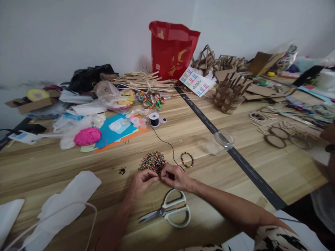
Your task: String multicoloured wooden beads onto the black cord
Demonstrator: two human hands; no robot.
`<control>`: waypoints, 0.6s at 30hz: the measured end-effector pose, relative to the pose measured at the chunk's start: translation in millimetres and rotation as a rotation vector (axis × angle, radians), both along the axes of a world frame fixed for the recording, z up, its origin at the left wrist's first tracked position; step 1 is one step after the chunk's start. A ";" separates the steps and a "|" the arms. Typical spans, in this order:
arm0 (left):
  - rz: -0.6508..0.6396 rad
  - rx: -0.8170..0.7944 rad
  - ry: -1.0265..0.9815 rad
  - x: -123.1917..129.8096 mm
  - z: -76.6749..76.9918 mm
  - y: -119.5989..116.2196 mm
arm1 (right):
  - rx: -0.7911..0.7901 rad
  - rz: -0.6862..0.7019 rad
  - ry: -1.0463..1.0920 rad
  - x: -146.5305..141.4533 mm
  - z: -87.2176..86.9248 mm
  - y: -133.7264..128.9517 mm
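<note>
- Pinching with the left hand [143, 181], thumb and forefinger pressed together at the tips; cannot tell the thing between them, too small to make out.
- Pinching likewise with the right hand [176, 177], fingertips just beside those of the left; again, cannot tell anything in the grip.
- Heaped at one o'clock from the left hand and eleven o'clock from the right, just beyond the fingers: many-coloured beads [153, 161].
- Standing farther off at twelve o'clock, beyond the heap: a spool [154, 119] wound with dark cord [173, 150].
- Running from there along the right of the heap, down to the right hand; cannot tell the path past the knuckles.
- Lying near the right hand at one o'clock, flat on the table [217, 209]: a bead bracelet [193, 162], closed in a ring.
- Scattered at ten o'clock from the left hand: short black bits [122, 170].
- Resting at six o'clock, nearer the body: scissors [162, 211], blades toward eight o'clock, pale handles toward two.
</note>
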State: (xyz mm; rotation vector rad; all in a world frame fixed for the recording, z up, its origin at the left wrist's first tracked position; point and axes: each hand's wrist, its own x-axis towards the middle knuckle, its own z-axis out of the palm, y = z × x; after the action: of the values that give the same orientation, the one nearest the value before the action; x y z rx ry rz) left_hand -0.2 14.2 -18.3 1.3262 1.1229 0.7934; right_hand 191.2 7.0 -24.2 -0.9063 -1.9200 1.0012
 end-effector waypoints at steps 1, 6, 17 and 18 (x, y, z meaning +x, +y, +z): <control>-0.003 0.003 0.008 -0.1 0.2 -0.1 | 0.005 0.002 -0.001 0.1 0.2 -0.1; -0.011 0.002 0.046 -0.6 0.8 -0.1 | 0.023 0.004 0.003 0.6 -1.8 0.7; -0.020 0.017 0.052 0.3 3.6 -0.5 | 0.027 0.013 -0.003 0.5 -0.8 1.2; -0.018 0.018 0.051 0.4 3.3 -0.5 | 0.031 0.012 0.000 0.5 -0.6 1.2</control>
State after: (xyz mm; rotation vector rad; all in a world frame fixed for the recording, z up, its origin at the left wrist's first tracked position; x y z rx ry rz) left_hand 0.1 13.7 -15.0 1.3762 1.1447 0.7623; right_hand 191.7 8.2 -24.8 -0.8783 -1.9377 0.9763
